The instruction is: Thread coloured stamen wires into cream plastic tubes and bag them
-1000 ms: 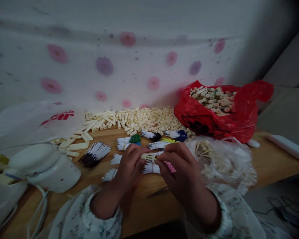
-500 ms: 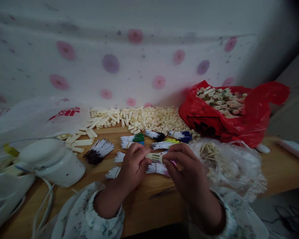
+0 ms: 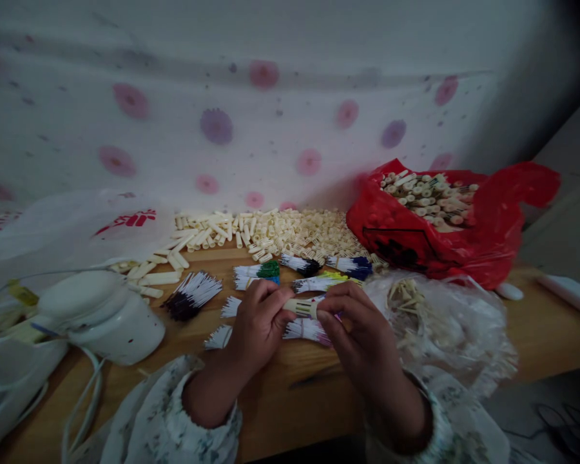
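A cream slotted tube (image 3: 301,308) lies level between my two hands, over the wooden table (image 3: 290,399). My left hand (image 3: 261,316) pinches its left end. The fingertips of my right hand (image 3: 355,325) close on its right end. Behind and beneath the hands are banded bundles of thin white sticks with coloured tips: green (image 3: 269,269), black (image 3: 309,265), dark blue (image 3: 360,266), yellow (image 3: 333,278) and pink (image 3: 314,331). A loose bunch of black-tipped sticks (image 3: 192,295) rests to the left.
Cream tubes (image 3: 205,231) and small slotted pieces (image 3: 304,233) are heaped along the back. A red bag (image 3: 493,225) of filled tubes stands at right, with a clear plastic bag (image 3: 468,328) before it. A white appliance (image 3: 111,319) with cables sits left.
Both hands keep hold of the tube in nearly the same place. The slots on the tube show slightly differently, and the right hand has shifted a little.
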`<state>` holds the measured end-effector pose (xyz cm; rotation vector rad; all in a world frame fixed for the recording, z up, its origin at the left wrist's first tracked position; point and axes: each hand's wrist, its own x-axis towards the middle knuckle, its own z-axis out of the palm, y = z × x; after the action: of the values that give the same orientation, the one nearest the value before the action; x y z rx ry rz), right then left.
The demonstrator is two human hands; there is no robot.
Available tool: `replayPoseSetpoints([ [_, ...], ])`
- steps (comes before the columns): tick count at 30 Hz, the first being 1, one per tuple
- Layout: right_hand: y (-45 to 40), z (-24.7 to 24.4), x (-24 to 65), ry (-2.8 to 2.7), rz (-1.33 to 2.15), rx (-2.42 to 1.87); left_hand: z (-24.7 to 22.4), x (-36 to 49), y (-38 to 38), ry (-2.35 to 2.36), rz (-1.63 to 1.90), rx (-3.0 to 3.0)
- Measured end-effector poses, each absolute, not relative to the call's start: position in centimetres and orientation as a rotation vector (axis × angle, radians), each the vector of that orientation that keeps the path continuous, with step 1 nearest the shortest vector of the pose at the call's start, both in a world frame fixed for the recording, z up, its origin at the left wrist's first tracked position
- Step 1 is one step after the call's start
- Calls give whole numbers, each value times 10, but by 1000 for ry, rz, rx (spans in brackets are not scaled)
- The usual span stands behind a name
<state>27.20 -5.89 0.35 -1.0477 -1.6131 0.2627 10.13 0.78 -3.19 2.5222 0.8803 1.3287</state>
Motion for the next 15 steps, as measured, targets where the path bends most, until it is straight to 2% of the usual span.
replayPoseSetpoints([
  [8, -61, 3, 278, -1568, 452, -987, -32, 101, 9, 893, 1285, 2429],
  [11, -52, 6, 301, -1561, 293, -1046, -34, 101, 13, 810, 1282, 2215],
  [15, -23, 0, 347, -1576, 108, -1347, -35, 101, 18, 831, 1232, 1969],
])
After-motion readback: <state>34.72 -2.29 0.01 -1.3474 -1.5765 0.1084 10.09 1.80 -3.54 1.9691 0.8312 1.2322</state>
